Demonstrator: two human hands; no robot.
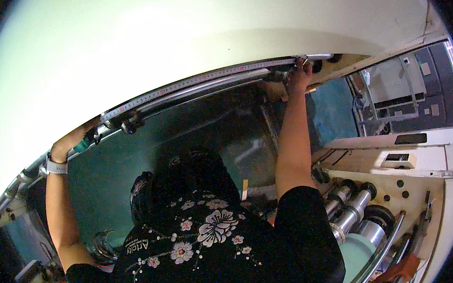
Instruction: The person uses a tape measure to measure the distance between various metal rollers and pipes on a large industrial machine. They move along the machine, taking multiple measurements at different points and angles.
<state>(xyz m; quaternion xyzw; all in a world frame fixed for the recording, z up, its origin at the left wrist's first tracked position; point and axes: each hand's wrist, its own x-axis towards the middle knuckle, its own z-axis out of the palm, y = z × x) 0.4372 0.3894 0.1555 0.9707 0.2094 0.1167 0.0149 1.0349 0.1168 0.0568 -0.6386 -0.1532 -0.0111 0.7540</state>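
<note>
A white tape measure blade [202, 78] stretches between my hands, following the edge of a large white panel and a metal bar. My left hand [72, 141], with a white band at its wrist, is closed at the blade's left end. A bit of teal, seemingly the tape's case [81, 146], shows under the palm. At the far right end, my right hand [299, 79] is raised with its fingers pinched on the blade's tip, beside a short shiny rod [321, 57] in a dark fitting. My fingertips there are partly hidden.
The broad white panel [205, 12] fills the upper view. Just below the blade runs a long metal bar [188, 91] with clamp-like fittings [128, 125]. At right, metal rollers [353, 212] and a pale green roll [355, 258] sit beside a cream machine side plate [418, 210].
</note>
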